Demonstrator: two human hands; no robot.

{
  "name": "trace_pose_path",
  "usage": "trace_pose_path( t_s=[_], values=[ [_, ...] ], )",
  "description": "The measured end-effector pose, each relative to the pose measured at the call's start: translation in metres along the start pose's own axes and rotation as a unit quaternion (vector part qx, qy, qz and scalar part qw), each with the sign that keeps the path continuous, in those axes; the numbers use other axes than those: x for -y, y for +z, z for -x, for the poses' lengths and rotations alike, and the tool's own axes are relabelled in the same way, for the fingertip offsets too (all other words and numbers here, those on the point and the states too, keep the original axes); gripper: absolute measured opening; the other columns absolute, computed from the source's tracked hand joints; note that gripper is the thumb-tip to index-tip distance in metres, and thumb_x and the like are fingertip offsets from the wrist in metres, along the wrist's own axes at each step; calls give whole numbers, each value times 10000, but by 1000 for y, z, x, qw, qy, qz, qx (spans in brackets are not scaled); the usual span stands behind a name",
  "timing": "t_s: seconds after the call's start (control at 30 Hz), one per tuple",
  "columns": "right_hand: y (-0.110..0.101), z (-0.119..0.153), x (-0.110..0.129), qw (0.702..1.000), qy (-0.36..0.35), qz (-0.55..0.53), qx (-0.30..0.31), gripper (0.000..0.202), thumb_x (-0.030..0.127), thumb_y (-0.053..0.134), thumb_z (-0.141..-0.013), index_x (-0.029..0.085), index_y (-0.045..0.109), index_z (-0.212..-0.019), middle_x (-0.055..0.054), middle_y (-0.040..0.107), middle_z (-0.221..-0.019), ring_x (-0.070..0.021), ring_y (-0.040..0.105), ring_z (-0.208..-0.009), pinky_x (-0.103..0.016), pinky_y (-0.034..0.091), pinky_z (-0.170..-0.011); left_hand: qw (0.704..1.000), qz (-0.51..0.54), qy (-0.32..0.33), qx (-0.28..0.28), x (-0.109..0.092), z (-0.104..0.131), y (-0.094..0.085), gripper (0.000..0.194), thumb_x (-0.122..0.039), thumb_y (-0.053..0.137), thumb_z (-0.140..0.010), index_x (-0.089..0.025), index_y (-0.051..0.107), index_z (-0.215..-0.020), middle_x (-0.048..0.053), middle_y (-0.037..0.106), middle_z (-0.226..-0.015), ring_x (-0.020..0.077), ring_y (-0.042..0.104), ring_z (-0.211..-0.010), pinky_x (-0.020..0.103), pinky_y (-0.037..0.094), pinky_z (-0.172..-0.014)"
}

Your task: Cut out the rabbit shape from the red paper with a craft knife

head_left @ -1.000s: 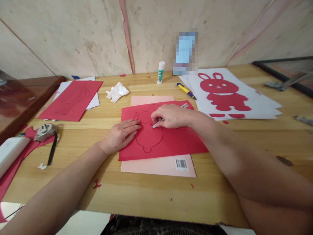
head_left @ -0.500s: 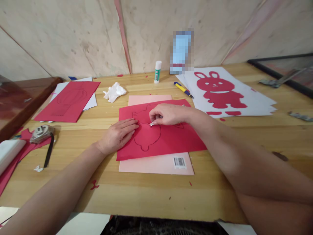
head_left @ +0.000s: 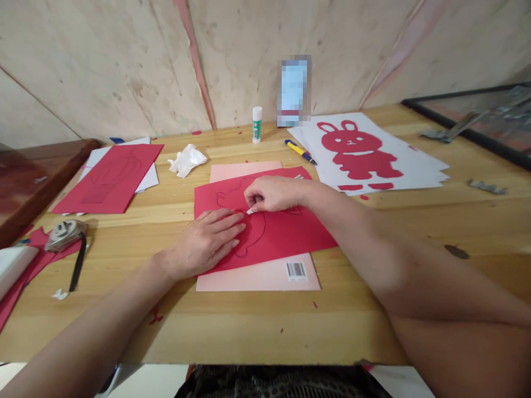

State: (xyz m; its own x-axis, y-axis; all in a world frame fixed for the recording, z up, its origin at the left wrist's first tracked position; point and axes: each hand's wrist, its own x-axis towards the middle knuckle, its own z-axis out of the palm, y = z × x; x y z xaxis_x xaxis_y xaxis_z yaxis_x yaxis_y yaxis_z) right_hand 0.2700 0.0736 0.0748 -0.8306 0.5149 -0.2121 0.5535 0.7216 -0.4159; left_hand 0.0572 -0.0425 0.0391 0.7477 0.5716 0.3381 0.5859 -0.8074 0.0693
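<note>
A sheet of red paper (head_left: pixel 286 237) with black outline drawing lies at a slant over a pale pink booklet (head_left: pixel 249 282). My left hand (head_left: pixel 215 239) rests flat on the paper's left part, fingers stretched to the right across the drawn round shape. Just beyond its fingertips, my right hand (head_left: pixel 269 193) is closed in a pinch. A small silvery blade (head_left: pixel 249 211) pokes out from its fingers and meets the paper at the top of the round outline. Most of the blade is hidden by the fingers.
A glue stick (head_left: pixel 257 125), a blurred phone (head_left: pixel 293 91) and a yellow-blue pen (head_left: pixel 301 152) are at the back. White sheets with a red paper rabbit (head_left: pixel 357 149) lie right. Leftward are crumpled tissue (head_left: pixel 187 160), more red paper (head_left: pixel 108 179) and a tape measure (head_left: pixel 66 235).
My left hand has slid rightward and covers more of the round outline, its fingertips closer to the blade. The right hand keeps its pinch near the outline's top. The whole view has shifted slightly.
</note>
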Motion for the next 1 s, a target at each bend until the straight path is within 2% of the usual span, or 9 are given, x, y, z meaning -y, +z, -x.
trace_pose_path(
  t_s=[0.2, 0.5, 1.0],
  values=[
    [0, 0, -2, 1000, -10, 3, 5, 47, 214, 609, -749, 172, 625, -762, -8, 630, -737, -115, 488, -607, -255, 310, -556, 1000, 13, 1, 15, -4, 0, 9, 382, -242, 427, -970, -145, 506, -1331, 132, 541, -1358, 262, 461, -1296, 480, 439, -1040],
    [-3, 2, -1, 1000, -20, 6, 16, 28, 191, 611, -748, 166, 617, -735, 8, 601, -692, -107, 468, -588, -252, 297, -553, 999, -2, -9, 32, -3, 3, 9, 392, -252, 419, -978, -116, 483, -1340, 145, 518, -1378, 270, 426, -1330, 482, 412, -1064],
    [4, -4, -11, 998, -48, -33, 9, 66, 234, 618, -753, 172, 620, -731, 1, 597, -679, -111, 478, -589, -241, 306, -552, 998, -25, -15, 59, -4, 3, 10, 426, -280, 381, -991, -154, 426, -1396, 116, 478, -1421, 269, 395, -1350, 465, 399, -1049]
  ],
)
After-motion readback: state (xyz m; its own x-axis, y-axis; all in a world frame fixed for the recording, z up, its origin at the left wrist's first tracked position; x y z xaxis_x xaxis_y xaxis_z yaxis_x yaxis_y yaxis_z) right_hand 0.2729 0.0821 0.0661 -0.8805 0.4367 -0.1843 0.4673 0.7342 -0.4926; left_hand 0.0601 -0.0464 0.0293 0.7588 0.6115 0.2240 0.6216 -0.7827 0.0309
